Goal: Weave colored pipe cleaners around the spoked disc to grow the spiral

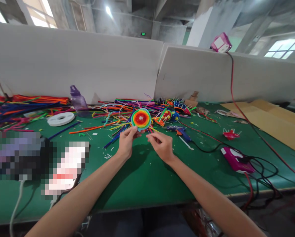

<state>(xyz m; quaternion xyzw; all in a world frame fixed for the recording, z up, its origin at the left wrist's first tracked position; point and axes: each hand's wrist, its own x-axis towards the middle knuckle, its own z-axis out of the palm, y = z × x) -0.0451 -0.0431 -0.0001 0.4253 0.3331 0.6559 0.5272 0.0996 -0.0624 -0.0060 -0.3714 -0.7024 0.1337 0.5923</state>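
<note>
A round disc of rainbow rings (144, 123), apparently coiled pipe cleaners, faces me upright above the table, red in the middle with orange, yellow, green and light blue around it. My left hand (126, 142) pinches its lower left edge, thumb in front. Just below and right of the disc is my right hand (161, 144), its fingers curled in a pinch; whatever may be between the fingertips is too small to make out. Behind the disc lies a heap of loose coloured pipe cleaners (122, 119). A blue glue gun (183, 132) rests to the right of my right hand.
On the green table (142, 184) stand a purple bottle (78, 101) and a white ring-shaped spool (61, 118). At the right are a magenta power socket (237, 159) with tangled cables, a small red piece (230, 134) and brown cardboard (276, 121). White panels (75, 62) border the back.
</note>
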